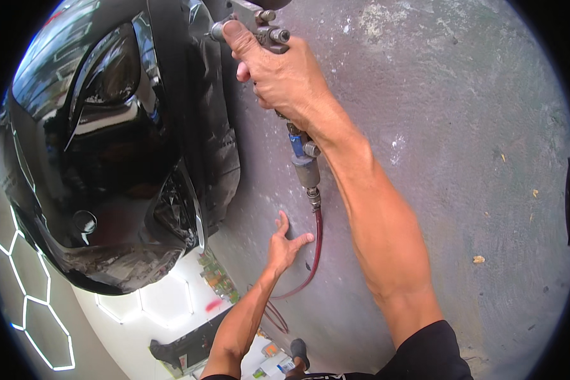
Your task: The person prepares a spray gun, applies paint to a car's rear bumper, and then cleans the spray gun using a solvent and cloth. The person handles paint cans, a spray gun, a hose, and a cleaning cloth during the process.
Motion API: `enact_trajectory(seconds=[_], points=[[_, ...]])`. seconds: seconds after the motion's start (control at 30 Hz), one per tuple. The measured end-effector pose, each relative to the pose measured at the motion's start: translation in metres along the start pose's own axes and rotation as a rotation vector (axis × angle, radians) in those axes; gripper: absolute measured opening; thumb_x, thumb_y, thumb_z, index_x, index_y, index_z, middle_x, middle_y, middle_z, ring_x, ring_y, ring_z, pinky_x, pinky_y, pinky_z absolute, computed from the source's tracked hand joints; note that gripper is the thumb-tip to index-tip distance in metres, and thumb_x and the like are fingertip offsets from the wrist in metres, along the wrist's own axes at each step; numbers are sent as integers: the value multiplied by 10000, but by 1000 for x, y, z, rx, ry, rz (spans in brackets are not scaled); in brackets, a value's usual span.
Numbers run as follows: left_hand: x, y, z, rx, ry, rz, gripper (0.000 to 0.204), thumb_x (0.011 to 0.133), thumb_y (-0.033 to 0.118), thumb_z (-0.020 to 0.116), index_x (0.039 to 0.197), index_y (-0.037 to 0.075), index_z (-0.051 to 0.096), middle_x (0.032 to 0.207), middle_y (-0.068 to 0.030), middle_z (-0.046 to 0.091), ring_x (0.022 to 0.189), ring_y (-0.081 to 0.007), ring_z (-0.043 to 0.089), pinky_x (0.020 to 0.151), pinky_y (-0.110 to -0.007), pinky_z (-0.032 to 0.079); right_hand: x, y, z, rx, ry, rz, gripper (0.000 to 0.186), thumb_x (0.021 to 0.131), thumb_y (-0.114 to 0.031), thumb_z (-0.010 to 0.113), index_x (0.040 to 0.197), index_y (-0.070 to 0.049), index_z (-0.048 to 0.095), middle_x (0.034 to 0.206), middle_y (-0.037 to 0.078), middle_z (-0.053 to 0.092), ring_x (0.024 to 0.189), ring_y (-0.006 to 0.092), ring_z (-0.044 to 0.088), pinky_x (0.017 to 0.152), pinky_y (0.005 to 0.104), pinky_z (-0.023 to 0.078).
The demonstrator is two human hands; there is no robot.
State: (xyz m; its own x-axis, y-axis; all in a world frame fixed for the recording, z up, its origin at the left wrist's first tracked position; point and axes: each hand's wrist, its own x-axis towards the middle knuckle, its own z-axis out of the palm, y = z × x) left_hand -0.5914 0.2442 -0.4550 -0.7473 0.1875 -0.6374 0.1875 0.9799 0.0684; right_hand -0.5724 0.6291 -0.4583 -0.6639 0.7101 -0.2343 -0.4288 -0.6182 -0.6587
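In my right hand (pixel 291 79), up at the top middle, is a metal spray gun (pixel 271 33); my fingers wrap its grip. Its nozzle end points left, toward a glossy black car bumper (pixel 117 183). Below the grip hang a blue-banded fitting and a grey cylinder (pixel 306 171). From there a dark red air hose (pixel 318 237) curves down. My left hand (pixel 284 247) is held lower, just left of the hose, thumb and fingers apart and holding nothing. Whether it touches the hose I cannot tell. The gun's top is cut off by the frame.
Crumpled dark masking sheet (pixel 218 139) edges the bumper's right side. A stained grey floor (pixel 462 158) spreads across the right. Hexagonal lights (pixel 47 323) glow at the lower left. A dark bench-like object (pixel 199 342) and small boxes (pixel 271 351) stand near the bottom.
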Motion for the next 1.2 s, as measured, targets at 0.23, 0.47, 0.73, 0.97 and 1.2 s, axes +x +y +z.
enact_trajectory(seconds=[0.23, 0.47, 0.73, 0.97, 1.2], points=[[14, -43, 2, -13, -60, 58, 901, 926, 214, 823, 1620, -85, 333, 1668, -346, 383, 1622, -367, 297, 1256, -392, 344, -109, 79, 38, 34, -189, 238, 694, 1016, -684, 687, 963, 3, 763, 710, 49, 624, 711, 162, 571, 690, 392, 512], [-3, -36, 10, -108, 8, 178, 362, 980, 152, 688, 1306, -2, 663, 1425, -322, 668, 1388, -443, 611, 1047, -488, 526, -215, 120, 51, -70, -249, 390, 720, 1002, -705, 686, 1098, 4, 764, 717, 78, 609, 729, 207, 615, 716, 407, 517], [-4, -10, -4, -80, 30, 143, 777, 951, 403, 745, 1582, 43, 467, 1645, -293, 474, 1492, -529, 457, 1191, -573, 418, -227, 92, 54, -170, -146, 283, 558, 1056, -582, 703, 959, -33, 690, 767, -24, 587, 689, 77, 532, 605, 284, 440], [3, -14, 26, 49, 127, 5, 1131, 857, 558, 811, 1760, 240, 209, 1791, -238, 252, 1561, -528, 377, 1265, -659, 311, -326, 41, 46, -358, -202, 367, 469, 1095, -480, 685, 1160, -16, 704, 848, -1, 673, 658, 52, 520, 580, 266, 417], [-51, -35, 51, -544, 184, -65, 1252, 901, 637, 798, 1770, 107, 68, 1824, -212, 159, 1673, -448, 163, 1314, -694, 143, -405, -6, 9, -560, 194, 266, 541, 1110, -532, 634, 1234, -7, 675, 919, 18, 642, 789, 69, 538, 713, 296, 451]])
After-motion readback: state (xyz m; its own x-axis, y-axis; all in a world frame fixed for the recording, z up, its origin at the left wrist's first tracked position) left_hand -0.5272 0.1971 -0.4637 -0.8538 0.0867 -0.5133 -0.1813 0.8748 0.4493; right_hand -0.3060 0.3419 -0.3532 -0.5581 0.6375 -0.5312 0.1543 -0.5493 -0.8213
